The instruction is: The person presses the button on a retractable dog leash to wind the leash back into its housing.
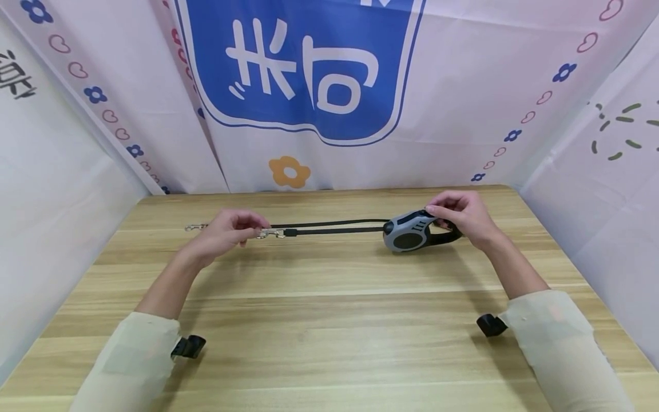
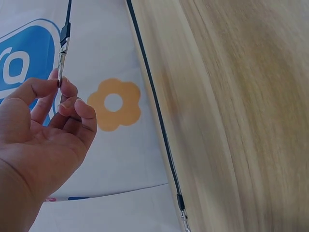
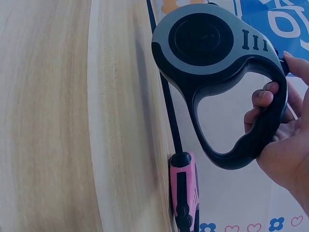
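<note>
A grey and black retractable dog leash is held above the table by my right hand. In the right wrist view, the fingers curl through its loop handle and the thumb rests near a button. My left hand pinches the silver clip at the end of its black strap, which runs straight between both hands. Behind it lies a second retractable leash, pink, largely hidden in the head view. Its strap stretches left along the table to another metal clip.
The wood-grain table extends toward me. A white printed cloth hangs along its back edge, with further white cloth walls at the left and right. A black wrist mount sticks out from the right sleeve.
</note>
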The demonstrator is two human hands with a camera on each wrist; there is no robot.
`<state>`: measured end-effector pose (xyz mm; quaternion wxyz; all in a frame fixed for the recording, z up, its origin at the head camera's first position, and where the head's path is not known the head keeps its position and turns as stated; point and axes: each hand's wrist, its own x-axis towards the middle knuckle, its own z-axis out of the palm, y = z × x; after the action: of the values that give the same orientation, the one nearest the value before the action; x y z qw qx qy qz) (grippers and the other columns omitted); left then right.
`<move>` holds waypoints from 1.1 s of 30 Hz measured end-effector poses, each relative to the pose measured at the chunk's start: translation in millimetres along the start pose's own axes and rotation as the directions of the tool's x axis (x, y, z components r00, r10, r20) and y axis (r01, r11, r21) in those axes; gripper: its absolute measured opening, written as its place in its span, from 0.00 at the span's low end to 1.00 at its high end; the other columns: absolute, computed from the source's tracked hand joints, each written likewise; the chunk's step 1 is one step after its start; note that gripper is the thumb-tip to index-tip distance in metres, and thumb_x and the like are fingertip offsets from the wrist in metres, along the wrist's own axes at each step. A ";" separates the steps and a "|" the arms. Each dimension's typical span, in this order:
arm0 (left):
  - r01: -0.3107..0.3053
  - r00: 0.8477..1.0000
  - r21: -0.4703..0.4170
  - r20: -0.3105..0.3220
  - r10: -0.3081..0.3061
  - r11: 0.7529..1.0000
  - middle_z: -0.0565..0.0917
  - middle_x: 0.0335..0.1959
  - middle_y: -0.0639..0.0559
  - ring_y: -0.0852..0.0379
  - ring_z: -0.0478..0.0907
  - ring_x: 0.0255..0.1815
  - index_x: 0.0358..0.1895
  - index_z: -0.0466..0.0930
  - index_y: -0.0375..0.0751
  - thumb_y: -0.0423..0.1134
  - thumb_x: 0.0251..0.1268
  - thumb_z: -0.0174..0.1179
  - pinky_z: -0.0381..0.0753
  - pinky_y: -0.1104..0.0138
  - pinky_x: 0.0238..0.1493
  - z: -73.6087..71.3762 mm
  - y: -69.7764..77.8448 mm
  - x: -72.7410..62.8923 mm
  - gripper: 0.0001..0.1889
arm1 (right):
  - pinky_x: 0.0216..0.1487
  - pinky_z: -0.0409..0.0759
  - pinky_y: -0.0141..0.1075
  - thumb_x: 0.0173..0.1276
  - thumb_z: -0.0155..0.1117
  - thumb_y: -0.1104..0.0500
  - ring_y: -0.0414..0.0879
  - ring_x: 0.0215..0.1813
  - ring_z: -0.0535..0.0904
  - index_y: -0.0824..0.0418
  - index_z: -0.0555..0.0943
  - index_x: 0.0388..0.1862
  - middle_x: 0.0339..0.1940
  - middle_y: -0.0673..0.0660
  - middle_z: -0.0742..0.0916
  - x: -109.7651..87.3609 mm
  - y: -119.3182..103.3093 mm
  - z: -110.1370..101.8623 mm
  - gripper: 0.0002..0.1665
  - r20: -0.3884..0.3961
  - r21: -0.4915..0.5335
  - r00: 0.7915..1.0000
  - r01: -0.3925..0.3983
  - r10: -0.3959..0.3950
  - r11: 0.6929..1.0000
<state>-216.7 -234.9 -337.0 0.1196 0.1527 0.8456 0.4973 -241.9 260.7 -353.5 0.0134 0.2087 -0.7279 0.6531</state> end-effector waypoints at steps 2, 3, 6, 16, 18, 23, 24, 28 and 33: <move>-0.001 1.000 0.005 0.002 0.001 1.000 0.83 0.50 0.40 0.60 0.73 0.33 0.55 0.81 0.26 0.27 0.77 0.54 0.76 0.70 0.32 1.0 -0.9 0.9 0.11 | 0.22 0.73 0.29 0.70 0.65 0.74 0.37 0.21 0.75 0.61 0.89 0.34 0.24 0.50 0.87 0.3 -0.5 0.7 0.11 0.001 -0.010 1.000 0.001 -0.001 1.000; -0.003 1.000 0.006 0.001 0.003 1.000 0.83 0.50 0.39 0.59 0.73 0.33 0.55 0.81 0.26 0.27 0.77 0.54 0.76 0.70 0.32 1.6 -1.2 1.2 0.11 | 0.22 0.73 0.29 0.70 0.65 0.74 0.37 0.21 0.75 0.61 0.89 0.34 0.24 0.50 0.86 0.5 -1.0 1.0 0.11 0.001 -0.013 1.000 0.001 -0.001 1.000; -0.012 1.000 0.007 0.005 0.012 1.000 0.83 0.50 0.39 0.59 0.73 0.33 0.55 0.81 0.25 0.26 0.77 0.54 0.76 0.69 0.32 2.6 -1.8 1.8 0.11 | 0.22 0.73 0.30 0.70 0.65 0.73 0.37 0.21 0.75 0.60 0.89 0.34 0.23 0.50 0.86 1.2 -2.5 1.7 0.11 0.003 -0.024 1.000 0.000 0.000 1.000; -0.005 1.000 -0.015 0.008 0.005 1.000 0.83 0.48 0.43 0.60 0.71 0.34 0.57 0.79 0.23 0.28 0.78 0.55 0.74 0.70 0.32 6.0 -0.5 3.8 0.12 | 0.23 0.73 0.29 0.71 0.65 0.72 0.39 0.22 0.74 0.63 0.89 0.35 0.24 0.50 0.86 1.2 -4.5 5.0 0.09 0.009 -0.048 1.000 -0.003 0.004 0.999; -0.008 1.000 -0.019 0.012 0.008 1.000 0.83 0.49 0.42 0.60 0.72 0.34 0.57 0.78 0.22 0.28 0.78 0.55 0.75 0.70 0.32 6.6 0.3 3.4 0.13 | 0.24 0.74 0.29 0.71 0.65 0.72 0.39 0.23 0.74 0.63 0.89 0.35 0.24 0.50 0.86 1.2 -4.4 6.2 0.09 0.012 -0.043 1.000 0.000 0.001 0.999; -0.014 1.000 -0.022 0.012 0.015 1.000 0.82 0.49 0.41 0.60 0.72 0.34 0.57 0.79 0.23 0.29 0.78 0.55 0.75 0.70 0.32 8.0 1.0 3.5 0.13 | 0.24 0.74 0.31 0.71 0.65 0.73 0.41 0.22 0.74 0.63 0.88 0.35 0.24 0.50 0.86 2.6 -3.9 8.3 0.09 0.016 -0.037 1.000 0.007 -0.006 0.999; -0.015 1.000 -0.021 0.012 0.015 1.000 0.82 0.49 0.41 0.60 0.72 0.33 0.57 0.79 0.23 0.28 0.78 0.55 0.75 0.70 0.32 8.1 0.7 3.7 0.13 | 0.24 0.74 0.31 0.71 0.65 0.73 0.42 0.22 0.73 0.63 0.88 0.35 0.24 0.50 0.86 2.8 -3.9 8.5 0.09 0.018 -0.036 1.000 0.008 -0.007 0.999; -0.017 1.000 -0.019 0.012 0.017 1.000 0.82 0.49 0.41 0.60 0.71 0.33 0.56 0.79 0.23 0.28 0.78 0.55 0.75 0.70 0.32 8.8 -0.7 5.0 0.12 | 0.24 0.74 0.32 0.71 0.65 0.73 0.43 0.22 0.73 0.64 0.88 0.35 0.24 0.50 0.86 3.3 -3.3 8.8 0.09 0.022 -0.031 1.000 0.010 -0.009 0.999; -0.004 1.000 -0.019 0.016 0.005 1.000 0.82 0.49 0.41 0.59 0.71 0.34 0.57 0.79 0.25 0.28 0.78 0.54 0.74 0.70 0.32 9.3 -1.5 5.8 0.12 | 0.24 0.73 0.32 0.71 0.65 0.73 0.44 0.22 0.73 0.65 0.88 0.35 0.24 0.50 0.86 3.8 -1.4 9.5 0.08 0.022 -0.024 1.000 0.014 -0.014 1.000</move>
<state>-219.0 -225.9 -343.0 0.1268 0.1574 0.8394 0.5045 -242.6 250.5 -352.4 0.0123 0.2208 -0.7342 0.6419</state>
